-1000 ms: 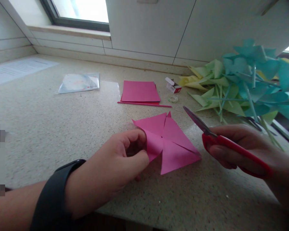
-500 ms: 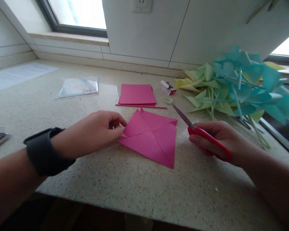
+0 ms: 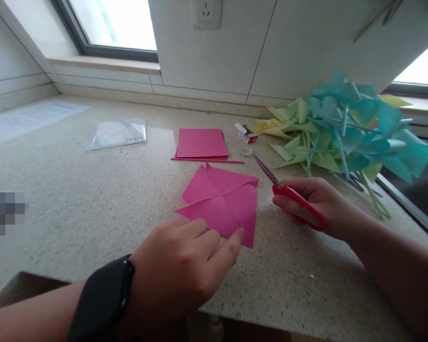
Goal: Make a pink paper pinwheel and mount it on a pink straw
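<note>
A pink paper square (image 3: 231, 199) with slits running in from its corners lies on the counter in front of me. Over its near edge is my left hand (image 3: 196, 256), index finger stretched to the paper by the near right corner and the other fingers bent; nothing shows in its grasp, and the thumb is hidden. To the right of the paper, my right hand (image 3: 317, 204) holds red-handled scissors (image 3: 296, 197). Their blades look closed and point up and left, apart from the paper.
Behind the cut square are a stack of pink paper (image 3: 202, 142), a thin pink stick (image 3: 210, 161), a tape roll (image 3: 246, 152) and a small open box (image 3: 248, 134). Paper pinwheels (image 3: 356, 123) pile up at right. A plastic packet (image 3: 119, 133) lies at back left.
My left hand has left the paper's left corner and moved right and nearer to me, to its near edge. My right hand still holds the scissors, nearly in place.
</note>
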`<state>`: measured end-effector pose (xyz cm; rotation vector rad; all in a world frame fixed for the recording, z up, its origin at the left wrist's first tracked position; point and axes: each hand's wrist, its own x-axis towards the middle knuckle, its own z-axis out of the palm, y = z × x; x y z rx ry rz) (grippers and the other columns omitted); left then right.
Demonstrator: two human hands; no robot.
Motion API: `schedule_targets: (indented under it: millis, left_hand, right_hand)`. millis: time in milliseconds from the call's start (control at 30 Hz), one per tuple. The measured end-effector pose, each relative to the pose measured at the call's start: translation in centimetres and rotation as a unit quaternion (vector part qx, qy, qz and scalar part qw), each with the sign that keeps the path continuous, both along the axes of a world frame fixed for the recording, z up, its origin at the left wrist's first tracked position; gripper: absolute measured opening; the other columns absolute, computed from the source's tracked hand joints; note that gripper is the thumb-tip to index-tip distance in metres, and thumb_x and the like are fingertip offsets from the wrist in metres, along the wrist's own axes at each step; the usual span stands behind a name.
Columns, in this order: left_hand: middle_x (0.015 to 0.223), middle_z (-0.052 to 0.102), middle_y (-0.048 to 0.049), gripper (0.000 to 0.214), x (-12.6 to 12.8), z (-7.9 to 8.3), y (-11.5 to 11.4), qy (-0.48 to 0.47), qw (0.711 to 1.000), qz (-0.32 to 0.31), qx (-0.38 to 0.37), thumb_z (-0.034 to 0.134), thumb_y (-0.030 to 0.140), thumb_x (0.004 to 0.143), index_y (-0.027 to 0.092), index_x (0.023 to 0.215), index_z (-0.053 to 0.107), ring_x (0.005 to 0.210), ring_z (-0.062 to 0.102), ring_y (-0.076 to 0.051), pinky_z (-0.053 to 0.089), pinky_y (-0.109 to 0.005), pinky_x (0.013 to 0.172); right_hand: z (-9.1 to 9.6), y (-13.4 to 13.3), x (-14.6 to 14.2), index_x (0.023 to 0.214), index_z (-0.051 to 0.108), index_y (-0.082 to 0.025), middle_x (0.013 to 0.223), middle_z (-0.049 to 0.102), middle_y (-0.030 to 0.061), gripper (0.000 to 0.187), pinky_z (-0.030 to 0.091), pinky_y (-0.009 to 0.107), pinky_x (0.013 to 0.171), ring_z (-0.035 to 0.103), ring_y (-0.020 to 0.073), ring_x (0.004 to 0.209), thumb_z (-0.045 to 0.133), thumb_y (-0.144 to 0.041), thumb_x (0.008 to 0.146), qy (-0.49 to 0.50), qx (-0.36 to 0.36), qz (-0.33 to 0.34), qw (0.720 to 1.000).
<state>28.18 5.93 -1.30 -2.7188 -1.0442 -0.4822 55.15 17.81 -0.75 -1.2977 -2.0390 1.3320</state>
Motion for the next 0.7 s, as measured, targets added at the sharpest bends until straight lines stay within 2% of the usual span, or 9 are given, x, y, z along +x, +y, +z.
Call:
schedule_targets:
  millis: [100, 233, 300, 500, 700]
  left_hand:
    - [0.07, 0.069, -0.0014, 0.032, 0.8, -0.7, 0.4, 0.03, 0.999, 0.01, -0.014, 0.056, 0.008, 0.09, 0.011, 0.121, 0.064, 0.055, 0.062, -0.02, 0.04, -0.033, 0.045]
    - [0.065, 0.069, -0.0016, 0.021, 1.0, -0.6, 1.1, 0.061, 0.996, 0.06, -0.035, 0.06, 0.008, 0.087, 0.016, 0.105, 0.069, 0.053, 0.062, -0.02, 0.039, -0.03, 0.045]
    - [0.066, 0.068, -0.0014, 0.016, 1.0, -0.5, 1.3, 0.062, 0.995, 0.066, -0.038, 0.062, 0.009, 0.086, 0.017, 0.098, 0.069, 0.054, 0.062, -0.021, 0.038, -0.03, 0.045]
    - [0.061, 0.063, -0.0002, 0.014, 0.5, -0.9, 1.3, 0.012, 1.0, 0.021, -0.012, 0.059, 0.008, 0.087, 0.018, 0.079, 0.064, 0.05, 0.055, -0.019, 0.029, -0.032, 0.045]
    - [0.057, 0.059, 0.0005, 0.019, 0.2, -1.0, 1.3, -0.052, 0.998, 0.044, -0.019, 0.053, 0.011, 0.093, 0.019, 0.081, 0.066, 0.049, 0.052, -0.018, 0.027, -0.034, 0.048]
  right_hand:
    - [-0.1, 0.0, 0.0, 0.061, 0.055, -0.02, 0.05, 0.049, -0.0044, 0.042, 0.029, 0.019, 0.037, 0.04, 0.0078, 0.042, 0.078, -0.053, 0.077, 0.003, 0.002, 0.008, 1.0]
    - [-0.1, 0.0, 0.1, 0.06, 0.053, -0.02, 0.05, 0.047, -0.0051, 0.043, 0.026, 0.019, 0.037, 0.039, 0.0073, 0.043, 0.077, -0.05, 0.079, 0.006, 0.0, 0.019, 1.0]
    - [-0.2, 0.0, 0.1, 0.061, 0.053, -0.02, 0.051, 0.046, -0.0057, 0.042, 0.025, 0.019, 0.038, 0.038, 0.0069, 0.043, 0.077, -0.049, 0.08, 0.004, 0.0, 0.024, 1.0]
    - [-0.1, -0.1, 0.1, 0.062, 0.052, -0.021, 0.052, 0.046, -0.0059, 0.042, 0.026, 0.019, 0.038, 0.037, 0.0071, 0.043, 0.076, -0.05, 0.081, 0.002, -0.001, 0.032, 0.999]
    - [0.2, -0.2, -0.1, 0.061, 0.053, -0.021, 0.051, 0.047, -0.0054, 0.043, 0.026, 0.019, 0.037, 0.039, 0.0074, 0.044, 0.078, -0.05, 0.079, 0.004, -0.01, 0.03, 0.999]
